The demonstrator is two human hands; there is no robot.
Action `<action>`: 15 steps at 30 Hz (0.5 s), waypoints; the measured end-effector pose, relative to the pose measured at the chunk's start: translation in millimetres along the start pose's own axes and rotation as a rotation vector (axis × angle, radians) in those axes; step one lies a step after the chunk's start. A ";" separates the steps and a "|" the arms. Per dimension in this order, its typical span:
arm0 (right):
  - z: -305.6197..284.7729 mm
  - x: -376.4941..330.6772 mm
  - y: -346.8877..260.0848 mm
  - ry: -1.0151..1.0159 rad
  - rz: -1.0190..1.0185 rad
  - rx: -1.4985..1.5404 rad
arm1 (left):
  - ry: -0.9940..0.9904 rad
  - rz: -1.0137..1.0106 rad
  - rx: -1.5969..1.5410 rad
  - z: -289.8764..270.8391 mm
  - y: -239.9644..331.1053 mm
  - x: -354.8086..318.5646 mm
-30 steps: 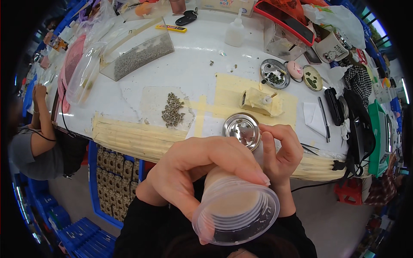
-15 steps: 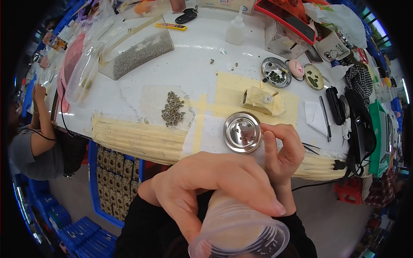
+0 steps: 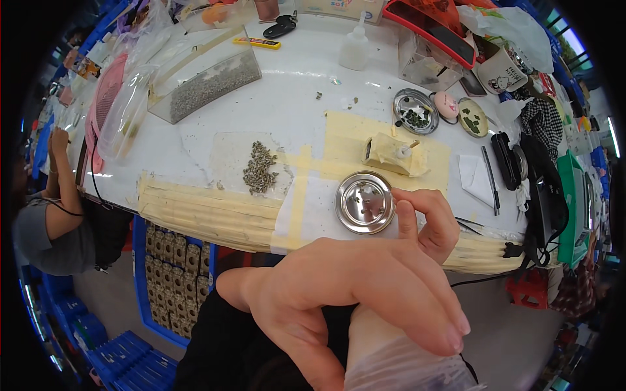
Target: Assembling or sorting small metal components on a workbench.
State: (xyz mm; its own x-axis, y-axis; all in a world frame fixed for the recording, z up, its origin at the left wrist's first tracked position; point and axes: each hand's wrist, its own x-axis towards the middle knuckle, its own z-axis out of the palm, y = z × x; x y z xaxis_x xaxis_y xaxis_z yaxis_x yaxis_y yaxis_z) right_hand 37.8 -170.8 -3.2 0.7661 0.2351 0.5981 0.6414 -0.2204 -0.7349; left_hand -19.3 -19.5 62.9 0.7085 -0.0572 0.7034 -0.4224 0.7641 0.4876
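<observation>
While gripped in the left hand (image 3: 365,293) close below the camera, clear plastic cup (image 3: 404,362) tipped up, apparently mid-sip. Right hand (image 3: 427,218) curled loosely beside round steel dish (image 3: 365,202) at table edge (image 3: 195,215), grasp not discernible. Next: lower cup, set down clear of dish.

A white surface (image 3: 293,111) carries a small heap of dark seeds (image 3: 259,168) on a clear sheet near its front edge. Toward the far left corner lies a long clear tray of grey granules (image 3: 205,85). A white squeeze bottle (image 3: 357,49) stands at the far edge. To the right sit a round metal dish of green bits (image 3: 415,112) and a mug (image 3: 501,70).
</observation>
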 end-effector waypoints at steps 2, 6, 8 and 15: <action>-0.1 -0.7 0.8 0.006 -0.007 -0.006 | 0.028 -0.002 0.046 6.1 3.9 -0.4; 0.2 -0.1 0.1 -0.006 -0.010 -0.009 | 0.177 0.528 0.016 24.7 -38.3 20.4; -1.5 0.8 0.0 -0.010 -0.015 -0.015 | 0.204 0.649 0.060 23.6 -56.4 16.0; -3.7 2.0 -0.9 -0.015 -0.022 -0.023 | 0.185 0.746 0.159 23.4 -65.9 17.7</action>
State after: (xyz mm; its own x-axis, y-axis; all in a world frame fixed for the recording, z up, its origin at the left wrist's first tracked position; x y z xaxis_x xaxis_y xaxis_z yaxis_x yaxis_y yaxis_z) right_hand 38.9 -173.6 -0.2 0.7512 0.2541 0.6091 0.6590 -0.2362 -0.7141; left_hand 7.9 -85.9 55.3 0.2828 0.5533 0.7835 -0.8897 0.4565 -0.0012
